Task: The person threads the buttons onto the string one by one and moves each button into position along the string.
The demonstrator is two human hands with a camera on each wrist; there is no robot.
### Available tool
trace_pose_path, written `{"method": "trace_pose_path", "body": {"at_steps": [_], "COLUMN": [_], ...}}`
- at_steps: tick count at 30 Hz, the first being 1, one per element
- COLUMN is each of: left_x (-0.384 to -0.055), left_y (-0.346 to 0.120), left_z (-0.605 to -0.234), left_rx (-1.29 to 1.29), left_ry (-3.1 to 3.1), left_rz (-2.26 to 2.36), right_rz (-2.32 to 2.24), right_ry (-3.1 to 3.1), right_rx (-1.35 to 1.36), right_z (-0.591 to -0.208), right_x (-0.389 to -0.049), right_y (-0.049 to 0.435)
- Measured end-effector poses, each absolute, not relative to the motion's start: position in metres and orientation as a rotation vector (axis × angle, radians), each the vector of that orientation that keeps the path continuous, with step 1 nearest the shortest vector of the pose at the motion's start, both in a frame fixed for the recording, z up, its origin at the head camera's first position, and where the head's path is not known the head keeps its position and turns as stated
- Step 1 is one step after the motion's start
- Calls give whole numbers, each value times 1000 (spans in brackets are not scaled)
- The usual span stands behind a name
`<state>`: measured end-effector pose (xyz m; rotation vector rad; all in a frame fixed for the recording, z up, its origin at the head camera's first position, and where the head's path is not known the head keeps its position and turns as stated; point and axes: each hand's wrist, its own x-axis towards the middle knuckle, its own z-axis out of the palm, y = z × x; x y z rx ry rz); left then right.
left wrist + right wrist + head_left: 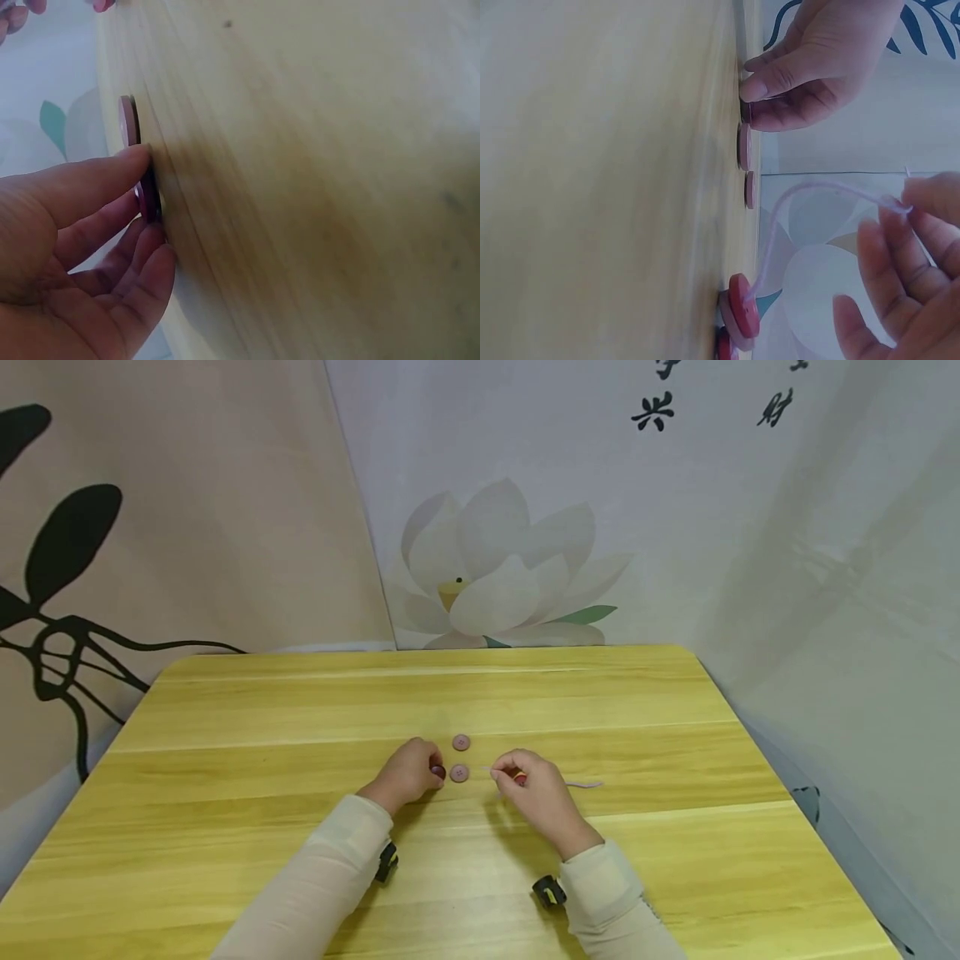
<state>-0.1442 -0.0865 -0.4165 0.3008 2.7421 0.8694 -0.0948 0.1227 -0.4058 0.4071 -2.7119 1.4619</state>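
Observation:
My left hand [407,775] pinches a dark maroon button [438,772] at the tabletop, thumb on one side and fingertips on the other. Just right of it lies a dusty pink button [459,773], with a second pink button [461,742] behind that one. My right hand [534,792] pinches a pale lilac cord [810,186] near its end between thumb and forefinger, the other fingers loosely bent. In the right wrist view the cord arches down into a red button [742,306], which leans against a pinkish one [730,319]. Another red button [724,346] is partly cut off below.
A light wooden table [300,868] spans the lower view. The cord's far end [588,785] trails on the wood to the right of my right hand. A fabric backdrop [525,427] with a lotus print stands behind the table's back edge.

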Motion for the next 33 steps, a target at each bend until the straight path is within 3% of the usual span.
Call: {"method": "trace_pose_path", "body": {"at_steps": [33], "left_x": [-140], "left_y": [-114], "left_z": [-418], "left_rx": [143], "left_ry": [2579], "left_rz": [1348], "right_rz": [1545], "right_ry": [-2716], "right_rx": [385], "right_z": [-409], "right_x": [-94], "right_y": [125]}}
